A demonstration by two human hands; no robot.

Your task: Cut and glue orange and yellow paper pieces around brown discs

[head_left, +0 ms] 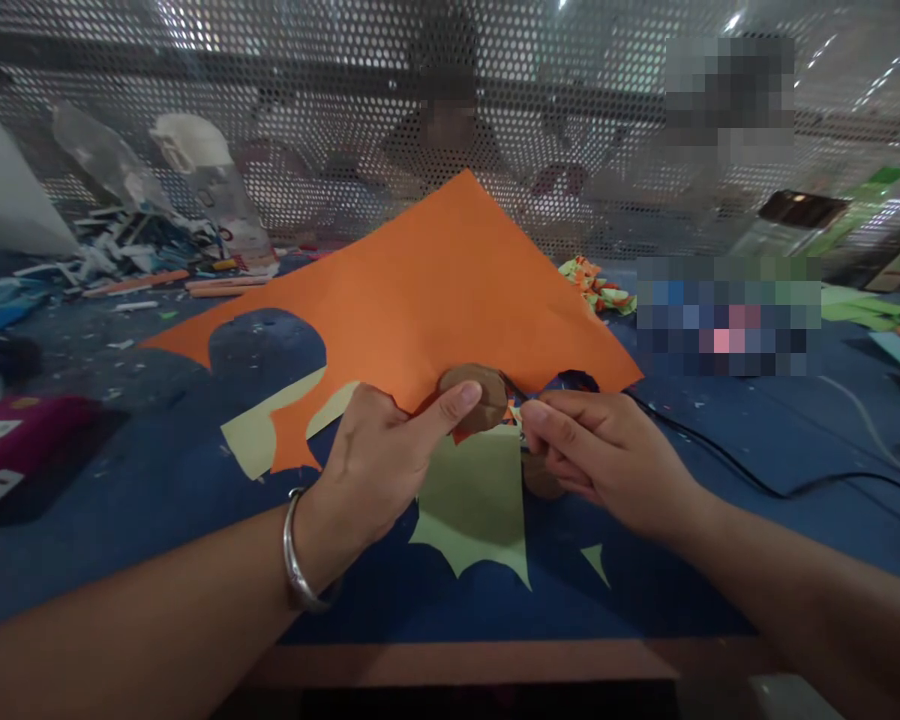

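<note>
My left hand (pixel 379 455) is closed on a large orange paper sheet (pixel 435 280), its thumb pressing a round brown cardboard disc (pixel 487 402) against the sheet's near edge. The sheet stands tilted up and has a big round cut-out at its left. Just right of the disc, my right hand (pixel 589 440) is closed around a thin dark tool (pixel 516 386); its kind is mostly hidden by the fingers. Another brown disc (pixel 544 478) lies partly under the right hand. Below the hands is a pale green paper piece (pixel 476 510) with scalloped edges.
Paper scraps (pixel 600 285) are heaped behind the orange sheet. A clear bottle with a white lid (pixel 210 180) stands back left near piled strips. At left is a magenta power strip (pixel 30 440). A black cable (pixel 727 455) runs right. A perforated metal screen (pixel 330 100) closes the back.
</note>
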